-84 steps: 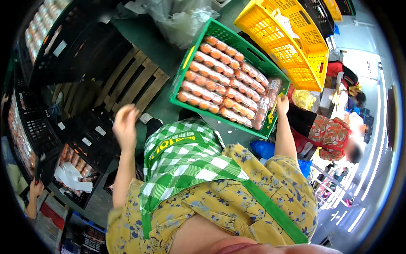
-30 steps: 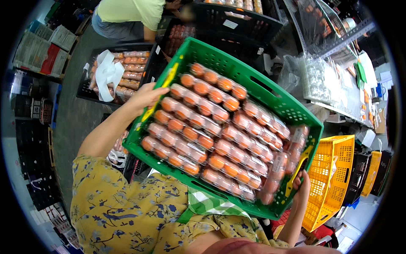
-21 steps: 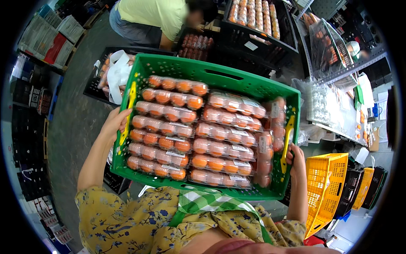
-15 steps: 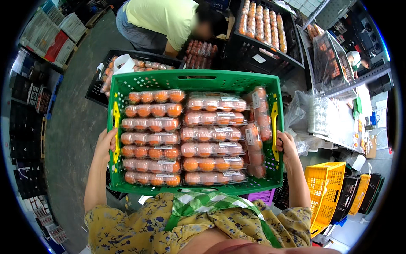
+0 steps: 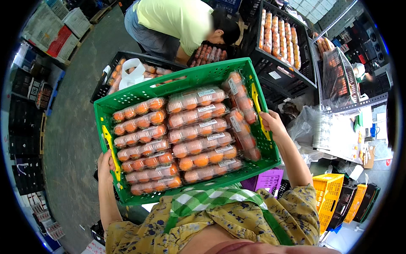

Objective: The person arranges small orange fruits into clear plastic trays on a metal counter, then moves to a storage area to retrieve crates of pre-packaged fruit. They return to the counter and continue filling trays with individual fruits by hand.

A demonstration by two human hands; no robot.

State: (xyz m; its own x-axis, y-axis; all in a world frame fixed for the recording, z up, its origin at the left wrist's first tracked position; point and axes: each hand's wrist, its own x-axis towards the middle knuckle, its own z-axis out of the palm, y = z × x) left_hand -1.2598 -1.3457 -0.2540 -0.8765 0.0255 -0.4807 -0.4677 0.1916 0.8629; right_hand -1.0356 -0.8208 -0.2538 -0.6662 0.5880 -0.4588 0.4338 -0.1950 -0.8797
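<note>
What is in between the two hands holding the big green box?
In the head view, the green crate, packed with clear egg cartons, spans between the left hand and right hand.

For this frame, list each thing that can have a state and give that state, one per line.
green crate: lifted off the floor, tilted, full.
egg cartons: lids closed, lying in rows in the crate, a few on edge at its right side.
left hand: gripping the crate's left handle.
right hand: gripping the crate's right handle.
black crate: on the floor, holding more cartons.
yellow crate: empty.
</note>
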